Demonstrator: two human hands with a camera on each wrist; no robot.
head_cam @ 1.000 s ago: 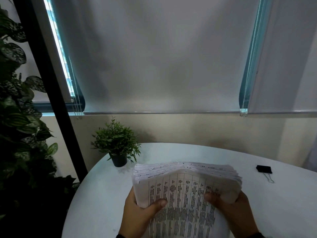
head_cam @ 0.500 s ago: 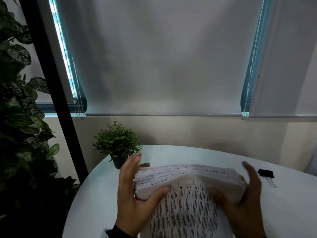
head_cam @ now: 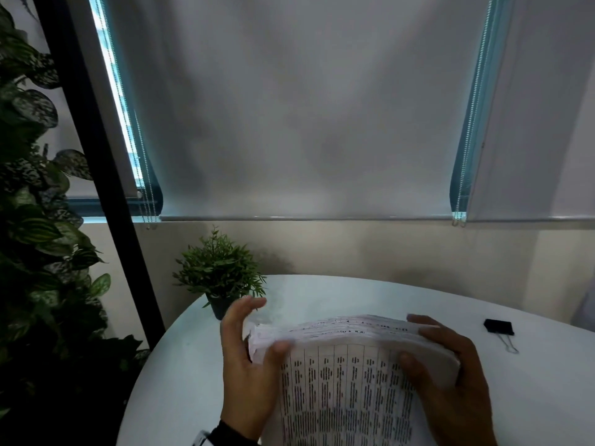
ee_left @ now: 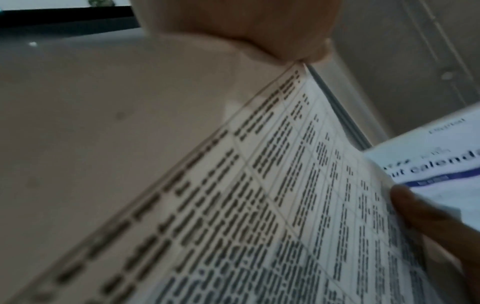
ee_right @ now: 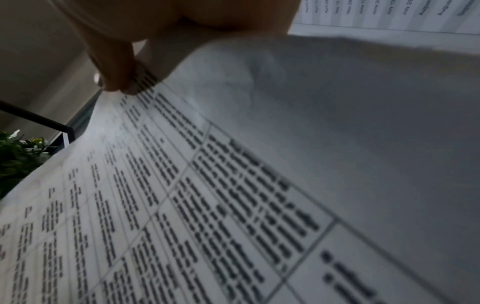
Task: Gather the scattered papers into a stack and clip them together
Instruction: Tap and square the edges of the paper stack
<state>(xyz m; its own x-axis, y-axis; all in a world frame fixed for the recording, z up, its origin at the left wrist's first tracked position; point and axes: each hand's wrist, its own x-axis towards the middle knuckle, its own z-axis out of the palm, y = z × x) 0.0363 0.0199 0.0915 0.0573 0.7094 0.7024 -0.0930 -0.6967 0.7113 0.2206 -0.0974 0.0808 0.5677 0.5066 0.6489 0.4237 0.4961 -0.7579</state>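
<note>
Head view: the stack (head_cam: 354,365) is held upright over the near edge of the round white worktop (head_cam: 402,294), its printed table facing the person. The left hand (head_cam: 248,365) has its thumb pressed on the front sheet at the left edge while its fingers stand spread and lifted off the back of the stack. The right hand (head_cam: 450,375) grips the right edge, thumb on the front and fingers curled over the top corner. The top edges of the sheets are ragged, not yet flush. The clip (head_cam: 499,327) lies on the worktop toward the right edge, well apart from the stack. A potted plant (head_cam: 220,275) stands at the far left edge.

Left wrist view: blurred; the thumb (ee_left: 259,30) bears on the corner of the printed sheet, and a finger of the other hand shows at the far side, in front of a page with larger type.

Right wrist view: the thumb (ee_right: 116,67) presses the front sheet near its top edge; the rest of the hand is out of frame.

Risk, as I judge it: with the left fingers off the back, only the right hand truly clamps the stack. A thick, uneven stack held that way may fan open or shed its back sheets on the left. Clipping before the edges are squared would lock in the misalignment.
</note>
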